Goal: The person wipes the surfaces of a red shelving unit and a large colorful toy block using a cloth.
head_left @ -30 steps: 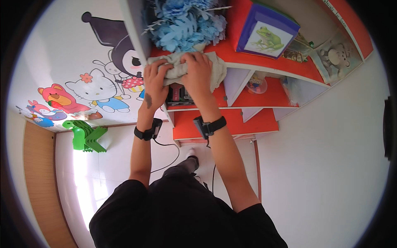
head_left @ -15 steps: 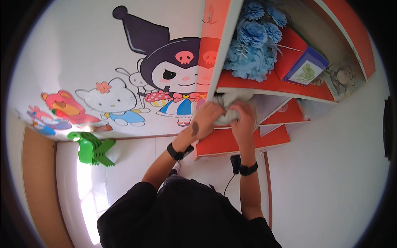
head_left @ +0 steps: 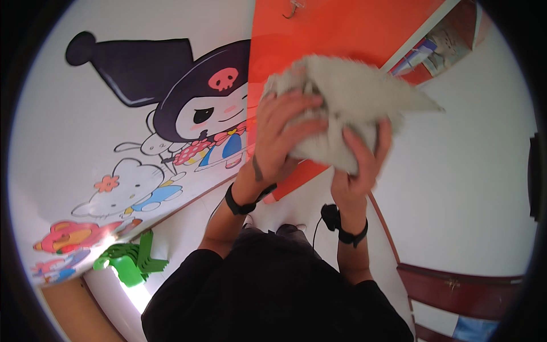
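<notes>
A bunched grey-beige cloth (head_left: 359, 88) is held up in front of me, with one pointed corner sticking out to the right. My left hand (head_left: 280, 130) grips its left side, fingers spread over the folds. At the lower right of the bundle, my right hand (head_left: 364, 157) pinches the fabric between thumb and fingers. The underside of the bundle is hidden from me. Right behind the cloth rises the orange-red side panel of a shelf unit (head_left: 319, 28), which it partly covers. Each wrist wears a black band.
A metal hook (head_left: 292, 10) sticks out from the orange panel. Items stand on a shelf at the upper right, among them a purple-edged box (head_left: 417, 56). Stacked green plastic chairs (head_left: 132, 263) stand at the lower left. A dark red wooden piece of furniture (head_left: 456, 290) is at the lower right.
The cloth has come out of the shelf compartment, up and toward me, in both hands. My view has turned, so the shelf's side panel now fills the upper middle.
</notes>
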The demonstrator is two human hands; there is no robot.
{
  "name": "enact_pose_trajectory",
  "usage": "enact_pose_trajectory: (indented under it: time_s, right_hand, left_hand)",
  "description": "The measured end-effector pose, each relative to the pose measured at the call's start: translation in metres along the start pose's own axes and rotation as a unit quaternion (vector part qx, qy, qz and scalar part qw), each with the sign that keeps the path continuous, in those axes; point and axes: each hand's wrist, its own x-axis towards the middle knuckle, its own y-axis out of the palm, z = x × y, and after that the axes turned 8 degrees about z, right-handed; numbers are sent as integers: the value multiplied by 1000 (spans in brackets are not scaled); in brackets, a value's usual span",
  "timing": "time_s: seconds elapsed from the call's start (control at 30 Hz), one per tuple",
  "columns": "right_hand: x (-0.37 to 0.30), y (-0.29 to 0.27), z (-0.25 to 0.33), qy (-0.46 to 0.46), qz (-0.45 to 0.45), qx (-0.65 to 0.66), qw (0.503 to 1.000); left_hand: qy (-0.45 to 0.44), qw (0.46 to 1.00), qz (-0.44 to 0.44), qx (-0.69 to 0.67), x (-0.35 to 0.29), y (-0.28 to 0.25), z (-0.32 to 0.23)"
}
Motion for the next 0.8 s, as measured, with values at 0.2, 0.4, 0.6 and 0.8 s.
enact_pose_trajectory:
  time_s: [0.2,0.4,0.6,0.8]
  right_hand:
    - [-61,59,-14,114,90,-21,989]
    - [-45,61,2,111,65,124,984]
    - [-68,46,-22,34,77,137,987]
    - [-64,11,-68,-118,175,177,961]
  left_hand:
    - [-82,951,61,-293,-82,78,60]
    - [-252,877,73,-402,-186,102,27]
    - [-254,931,60,-256,-200,96,23]
    - [-362,912,-36,-189,-197,87,2]
